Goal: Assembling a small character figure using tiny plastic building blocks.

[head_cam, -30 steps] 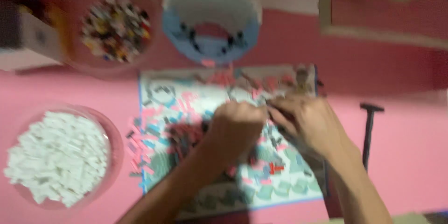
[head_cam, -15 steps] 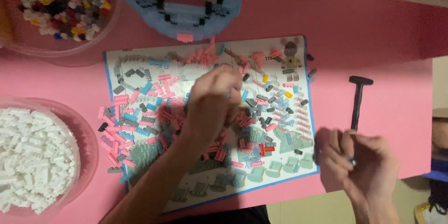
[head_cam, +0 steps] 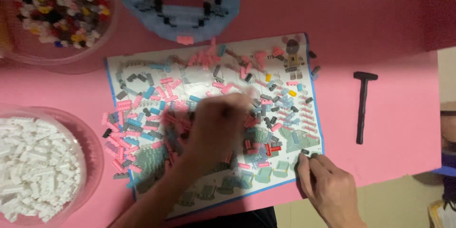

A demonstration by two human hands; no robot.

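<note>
Head view: your left hand (head_cam: pixel 216 126), blurred, is hovering over the bricks (head_cam: pixel 156 109) mid-sheet; I cannot tell its grip. Your right hand (head_cam: pixel 327 187) is pinching a dark brick (head_cam: pixel 305 152) at the sheet's (head_cam: pixel 285 185) near right corner.

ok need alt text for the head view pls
Seen from above, a left hand, blurred, sorts small pink, grey and blue bricks on an instruction sheet while the right hand rests at its lower corner.
</note>
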